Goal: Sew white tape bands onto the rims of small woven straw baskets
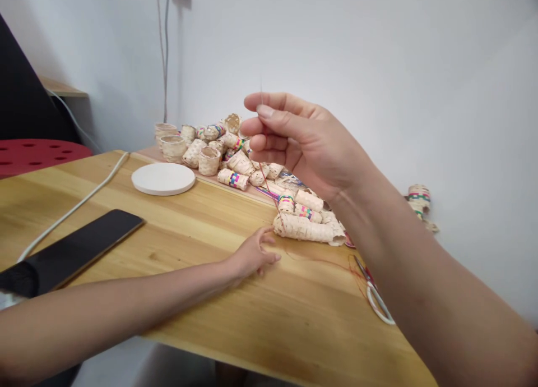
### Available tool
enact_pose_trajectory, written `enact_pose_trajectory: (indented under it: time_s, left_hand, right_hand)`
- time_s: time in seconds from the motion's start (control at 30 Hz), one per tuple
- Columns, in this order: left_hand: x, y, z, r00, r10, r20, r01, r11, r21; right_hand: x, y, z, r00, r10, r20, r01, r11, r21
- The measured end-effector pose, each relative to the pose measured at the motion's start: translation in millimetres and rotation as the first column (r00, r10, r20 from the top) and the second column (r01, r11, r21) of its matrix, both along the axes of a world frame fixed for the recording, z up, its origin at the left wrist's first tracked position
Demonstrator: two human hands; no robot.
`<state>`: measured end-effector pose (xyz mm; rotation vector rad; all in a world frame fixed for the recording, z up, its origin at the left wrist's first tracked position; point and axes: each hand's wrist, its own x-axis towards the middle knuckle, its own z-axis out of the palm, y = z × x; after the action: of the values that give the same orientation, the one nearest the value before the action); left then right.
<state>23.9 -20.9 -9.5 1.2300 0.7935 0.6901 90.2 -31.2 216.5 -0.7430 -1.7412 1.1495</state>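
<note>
My right hand (290, 129) is raised above the table, thumb and fingers pinching a thin needle (261, 87) that points upward. Red thread (265, 179) hangs from it down to the long woven tube (302, 228) and trails across the wood toward the scissors. Low over the tabletop, my left hand (254, 255) has its fingers apart and slightly curled, with nothing in them. It is just in front of the tube's left end; whether they touch I cannot tell. White-handled scissors (378, 303) lie partly behind my right forearm.
Behind the tube is a pile of small woven cups and tubes (209, 160), some with coloured bands. A white round disc (163, 178) lies left of it. A dark phone (75, 249) and a white cable (75, 210) are at the left. A red perforated stool (42, 156) stands beyond.
</note>
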Motion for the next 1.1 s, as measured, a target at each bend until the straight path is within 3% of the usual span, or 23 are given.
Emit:
enact_pose_trajectory:
  time_s: [0.17,0.33,0.5,0.6,0.73,0.9,1.0,1.1]
  left_hand:
    - [26.3,-4.5,5.4,0.987,-0.148,0.068,0.146,0.989,0.034]
    - [49.4,1.3,4.5,0.974,-0.173,0.149,0.172,0.985,0.024]
    - [40.5,10.0,-0.8,0.961,-0.213,0.174,0.230,0.970,-0.083]
    - [15.0,12.9,-4.0,0.960,-0.209,0.187,0.238,0.961,-0.144]
    - [-21.0,14.2,-5.5,0.968,-0.168,0.186,0.206,0.956,-0.207]
    - [-39.4,16.0,-5.1,0.982,-0.126,0.143,0.157,0.961,-0.229]
    - [-40.6,19.4,-5.9,0.991,-0.096,0.096,0.114,0.971,-0.208]
    - [-43.4,25.2,-7.1,0.998,-0.042,0.050,0.051,0.982,-0.182]
  right_hand:
    - [-0.3,3.2,-4.6,1.000,-0.025,-0.007,0.025,1.000,-0.020]
    - [8.1,7.8,-10.1,0.996,-0.079,-0.036,0.077,0.995,-0.067]
    - [27.2,4.6,-18.5,0.983,-0.166,-0.075,0.161,0.985,-0.067]
    - [56.0,0.0,-50.2,0.953,-0.284,-0.110,0.277,0.958,-0.075]
    - [102.2,-12.0,-123.9,0.842,-0.539,-0.037,0.514,0.819,-0.255]
    - [137.2,-33.3,-206.3,0.770,-0.636,0.049,0.610,0.713,-0.346]
    - [143.3,-42.2,-234.3,0.732,-0.674,0.102,0.661,0.665,-0.347]
    - [144.2,-45.9,-247.3,0.697,-0.706,0.125,0.702,0.638,-0.316]
